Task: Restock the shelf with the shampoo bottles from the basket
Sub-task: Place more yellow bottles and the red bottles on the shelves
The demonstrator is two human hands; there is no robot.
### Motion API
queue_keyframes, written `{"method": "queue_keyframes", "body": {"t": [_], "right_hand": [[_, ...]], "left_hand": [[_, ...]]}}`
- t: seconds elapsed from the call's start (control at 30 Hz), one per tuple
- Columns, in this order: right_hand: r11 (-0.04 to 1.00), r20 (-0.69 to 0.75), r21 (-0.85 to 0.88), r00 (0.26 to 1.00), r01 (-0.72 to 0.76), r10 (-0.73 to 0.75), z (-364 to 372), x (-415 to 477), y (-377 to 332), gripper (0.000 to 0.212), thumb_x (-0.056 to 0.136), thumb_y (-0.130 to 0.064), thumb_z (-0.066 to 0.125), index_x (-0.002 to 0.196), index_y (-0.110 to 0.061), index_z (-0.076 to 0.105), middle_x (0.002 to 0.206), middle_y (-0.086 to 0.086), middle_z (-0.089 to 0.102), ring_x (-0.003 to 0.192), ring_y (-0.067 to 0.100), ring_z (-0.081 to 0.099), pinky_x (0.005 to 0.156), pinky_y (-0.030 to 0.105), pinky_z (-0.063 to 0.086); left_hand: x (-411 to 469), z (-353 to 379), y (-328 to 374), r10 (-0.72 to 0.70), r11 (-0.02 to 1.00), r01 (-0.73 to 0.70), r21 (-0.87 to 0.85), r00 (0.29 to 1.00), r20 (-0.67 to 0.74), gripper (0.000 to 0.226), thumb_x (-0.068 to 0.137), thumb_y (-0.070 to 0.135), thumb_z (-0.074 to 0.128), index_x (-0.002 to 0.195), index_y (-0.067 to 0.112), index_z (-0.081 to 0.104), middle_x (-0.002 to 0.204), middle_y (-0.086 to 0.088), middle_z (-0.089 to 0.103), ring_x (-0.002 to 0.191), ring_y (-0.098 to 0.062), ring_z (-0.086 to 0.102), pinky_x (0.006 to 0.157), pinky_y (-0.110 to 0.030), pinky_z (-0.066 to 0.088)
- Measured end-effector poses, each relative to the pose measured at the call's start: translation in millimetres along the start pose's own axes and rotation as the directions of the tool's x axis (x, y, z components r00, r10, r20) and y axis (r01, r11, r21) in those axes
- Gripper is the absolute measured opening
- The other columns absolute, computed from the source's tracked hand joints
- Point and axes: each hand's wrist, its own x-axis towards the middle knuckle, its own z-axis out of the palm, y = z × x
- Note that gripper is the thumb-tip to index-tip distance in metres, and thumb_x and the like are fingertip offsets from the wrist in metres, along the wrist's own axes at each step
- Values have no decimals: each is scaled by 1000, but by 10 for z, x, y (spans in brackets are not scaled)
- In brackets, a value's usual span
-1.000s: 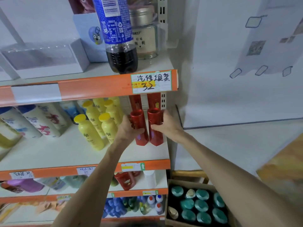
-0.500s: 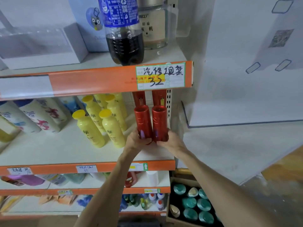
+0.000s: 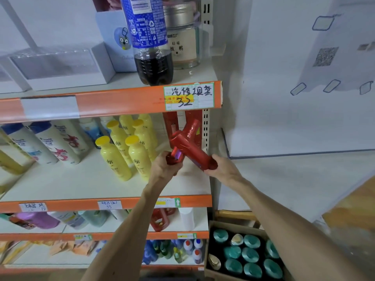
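Red shiny shampoo bottle [image 3: 192, 153] tipped in my right grip [image 3: 221, 169], second red bottle [image 3: 191, 128] crossing it, held in my left grip [image 3: 164, 169], cardboard box [image 3: 233, 225] full of green-topped bottles [image 3: 250, 255]

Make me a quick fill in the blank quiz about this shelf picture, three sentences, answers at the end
1. The shampoo bottles gripped by the left hand and the right hand are coloured ____.
2. The handwritten price tag on the upper shelf edge shows the number ____.
3. The standing bottles left of the hands have ____ caps.

Missing words: red; 32; yellow
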Motion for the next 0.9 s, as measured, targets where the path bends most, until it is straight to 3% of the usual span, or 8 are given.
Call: {"method": "queue_keyframes", "body": {"t": [0.07,0.2,0.3,0.43,0.57,0.67,0.77,0.9], "right_hand": [[1000,-3,-22,1000,14,-14,-136,-37,19,43,84,-24,73,123,-14,58,109,4,66,97,18,61,81,24,44],[999,-7,-50,1000,17,-17,-452,-146,86,40,81,-23,75,117,-16,61,102,4,66,94,21,61,79,29,46],[998,-75,-60,997,6,-11,-728,-205,189,37,73,-25,78,108,-23,65,96,2,68,92,22,64,78,33,51],[999,-111,-24,993,30,-33,-1094,-264,200,35,70,-24,82,101,-27,66,94,-3,67,89,16,63,72,26,46],[993,-136,56,986,104,-96,-1368,-258,17,27,75,-17,81,97,-19,67,90,-1,68,83,16,62,69,21,44],[989,-122,58,984,137,-130,-1375,-200,-140,29,72,-21,81,99,-19,70,96,-3,71,90,13,65,75,20,48],[988,-88,35,986,148,-145,-1247,-134,-240,30,71,-23,80,99,-20,70,96,-4,71,91,14,67,77,24,52],[982,-127,39,976,185,-179,-1061,0,-406,39,74,-25,78,109,-18,63,101,-4,68,91,14,65,77,25,51]], "left_hand": [[-11,-71,90,-8,999,9,31,1000,-21,36,74,16,77,106,10,62,77,-6,69,61,-19,63,66,-35,56],[-57,-215,300,62,994,-58,98,997,-41,42,73,21,79,111,14,65,85,-3,67,72,-18,61,63,-27,49],[-119,-323,521,74,996,-69,50,992,-100,37,72,22,79,107,20,66,87,4,65,77,-12,59,60,-17,43],[-203,-432,680,105,993,-94,73,981,-163,26,69,24,76,92,22,64,83,6,66,79,-15,64,67,-26,52],[-233,-500,723,144,987,-122,105,963,-227,48,71,21,77,115,14,59,94,2,61,85,-17,57,72,-26,43],[-201,-502,748,146,989,-134,66,958,-248,53,71,20,78,119,9,57,94,1,60,82,-17,55,68,-21,42],[-146,-487,758,160,987,-153,49,956,-247,50,70,21,79,115,9,60,91,1,62,75,-14,56,52,-9,36],[-53,-453,748,194,981,-189,46,961,-197,50,73,14,78,118,9,58,94,2,62,81,-15,57,62,-17,41]]}}
